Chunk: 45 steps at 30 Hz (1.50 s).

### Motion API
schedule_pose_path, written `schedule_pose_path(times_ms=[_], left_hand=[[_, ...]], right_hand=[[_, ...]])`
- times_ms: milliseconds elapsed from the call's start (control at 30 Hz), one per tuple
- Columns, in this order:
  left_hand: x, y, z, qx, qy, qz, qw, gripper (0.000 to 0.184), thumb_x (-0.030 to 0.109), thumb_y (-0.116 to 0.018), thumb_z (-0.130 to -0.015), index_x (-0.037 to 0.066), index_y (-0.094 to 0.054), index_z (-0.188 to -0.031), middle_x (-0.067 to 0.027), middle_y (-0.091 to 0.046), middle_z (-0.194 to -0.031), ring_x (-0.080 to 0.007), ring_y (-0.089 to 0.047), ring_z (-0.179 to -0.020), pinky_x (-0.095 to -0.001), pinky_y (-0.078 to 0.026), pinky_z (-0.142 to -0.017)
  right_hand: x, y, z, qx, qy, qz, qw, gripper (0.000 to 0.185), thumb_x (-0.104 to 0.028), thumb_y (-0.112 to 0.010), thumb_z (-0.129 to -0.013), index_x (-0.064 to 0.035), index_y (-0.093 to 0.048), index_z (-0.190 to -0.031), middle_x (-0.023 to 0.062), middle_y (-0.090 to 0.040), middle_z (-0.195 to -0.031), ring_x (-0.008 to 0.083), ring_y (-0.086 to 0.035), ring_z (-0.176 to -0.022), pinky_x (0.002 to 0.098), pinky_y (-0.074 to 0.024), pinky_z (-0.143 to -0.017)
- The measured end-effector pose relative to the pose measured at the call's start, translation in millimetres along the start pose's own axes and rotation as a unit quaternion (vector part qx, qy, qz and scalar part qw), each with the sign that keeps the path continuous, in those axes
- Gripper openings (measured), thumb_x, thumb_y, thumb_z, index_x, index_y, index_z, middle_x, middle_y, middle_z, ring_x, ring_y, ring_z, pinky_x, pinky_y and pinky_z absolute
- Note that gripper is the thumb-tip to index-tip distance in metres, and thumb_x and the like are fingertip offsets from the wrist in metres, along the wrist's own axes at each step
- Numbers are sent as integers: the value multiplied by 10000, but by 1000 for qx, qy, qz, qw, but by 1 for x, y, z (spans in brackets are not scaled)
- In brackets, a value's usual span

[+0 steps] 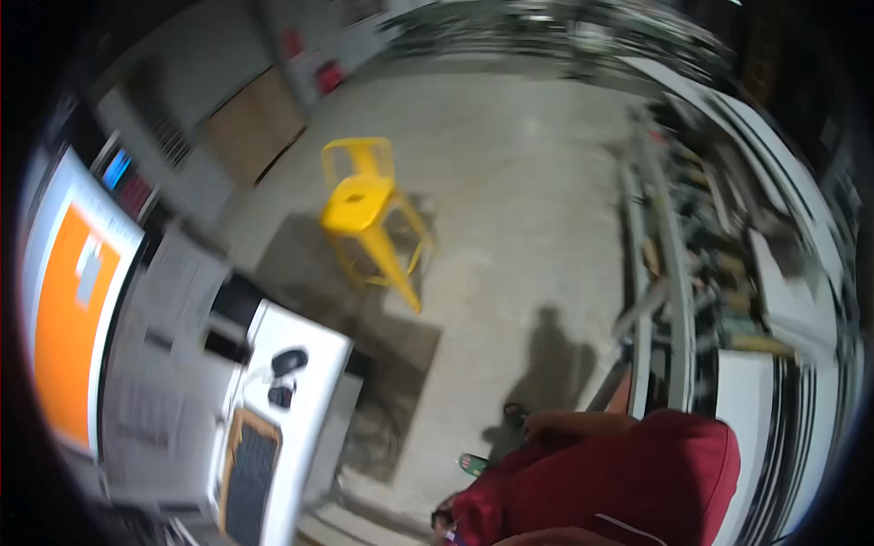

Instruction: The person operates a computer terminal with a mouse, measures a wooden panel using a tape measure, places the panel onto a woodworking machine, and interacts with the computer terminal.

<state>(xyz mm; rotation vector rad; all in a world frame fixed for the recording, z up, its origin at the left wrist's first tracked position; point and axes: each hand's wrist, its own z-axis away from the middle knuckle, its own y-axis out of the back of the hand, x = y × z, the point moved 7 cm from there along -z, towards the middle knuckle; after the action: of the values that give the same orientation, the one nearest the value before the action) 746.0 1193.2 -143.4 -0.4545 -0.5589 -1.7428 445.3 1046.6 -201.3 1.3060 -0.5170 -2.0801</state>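
At the right of the red shirt, my right hand [543, 425] hangs low with the forearm bare; its fingers are blurred, and I cannot make out anything in it. My left hand [443, 520] seems to show at the bottom edge beside the shirt, dark and smeared, so its fingers and any contents are unclear. A green sandal [472, 464] is on the floor between them. To the left stands a white desk [314, 400] with a black mouse [289, 361], a small dark object [281, 395] and a black keyboard [250, 478]; neither hand touches these.
A yellow metal stool [357, 206] stands on the concrete floor [510, 182] beyond the desk. A monitor [73, 318] with an orange screen is at the far left. Racks of long metal profiles [678, 300] line the right side. A brown board [255, 127] leans by the back wall.
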Motion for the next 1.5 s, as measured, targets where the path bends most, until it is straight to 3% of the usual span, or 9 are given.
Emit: schedule_pose_path(times_ms=[33,267,367,533,867,1067,1133,1300,1500], left_hand=[[-5,-13,4,4,-6,-10,1000,317,232,-581,-928,64,-626,-1194,-69,-671,-1046,-190,-627,-926,-298,-495,-853],[1,-73,17,81,-159,-143,974,316,213,-570,-926,50,-624,-1191,-90,-675,-1060,-207,-634,-931,-305,-500,-866],[33,-47,88,102,-37,279,954,186,178,-531,-947,60,-639,-1041,-56,-671,-934,-143,-644,-824,-294,-520,-713],[-17,55,269,513,-30,143,846,293,314,-664,-902,23,-642,-931,-73,-667,-783,-143,-638,-740,-312,-515,-680],[-119,59,677,903,160,-207,342,343,315,-558,-967,-18,-603,-1036,-195,-600,-936,-323,-568,-854,-403,-462,-765],[-273,27,685,722,482,-303,394,563,530,-492,-897,13,-706,-954,-221,-689,-891,-388,-658,-734,-450,-509,-685],[-298,25,676,788,212,42,576,448,388,-486,-995,-43,-608,-994,-198,-577,-832,-331,-548,-794,-384,-458,-776],[-236,23,672,805,191,63,558,505,427,-489,-988,-34,-455,-786,-139,-355,-627,-228,-360,-593,-394,-334,-563],[-233,23,676,807,220,42,546,529,465,-512,-967,-22,-445,-773,-97,-352,-617,-212,-359,-584,-383,-326,-556]], right_hand=[[-1,33,5,0,-132,-226,965,327,-305,-646,-808,-51,-719,-1002,138,-718,-897,293,-657,-744,422,-523,-706],[57,89,-1,-87,-173,-144,970,328,-324,-640,-816,-113,-703,-1059,107,-711,-986,238,-668,-855,403,-514,-761],[8,190,-4,14,-97,-98,990,256,-269,-625,-847,-83,-693,-1010,109,-703,-947,220,-664,-864,382,-514,-768],[-50,296,-58,126,35,-101,986,168,-197,-658,-843,-46,-679,-913,85,-681,-832,168,-614,-746,329,-501,-693],[-257,476,-103,301,72,-195,931,207,-220,-735,-798,-17,-697,-815,77,-701,-761,107,-617,-665,284,-494,-606],[-264,512,-132,462,130,-143,865,121,-106,-682,-792,-22,-606,-832,64,-609,-765,144,-585,-733,283,-480,-690],[-262,522,-136,489,111,-144,853,117,-119,-683,-792,-15,-636,-816,65,-637,-734,143,-603,-693,286,-490,-669],[-262,560,-150,545,119,-109,822,226,-240,-686,-837,-17,-720,-821,95,-667,-651,196,-654,-618,324,-500,-605],[-283,567,-194,505,164,38,846,428,-251,-722,-798,-46,-632,-1163,200,-555,-1270,353,-547,-1154,384,-447,-975]])
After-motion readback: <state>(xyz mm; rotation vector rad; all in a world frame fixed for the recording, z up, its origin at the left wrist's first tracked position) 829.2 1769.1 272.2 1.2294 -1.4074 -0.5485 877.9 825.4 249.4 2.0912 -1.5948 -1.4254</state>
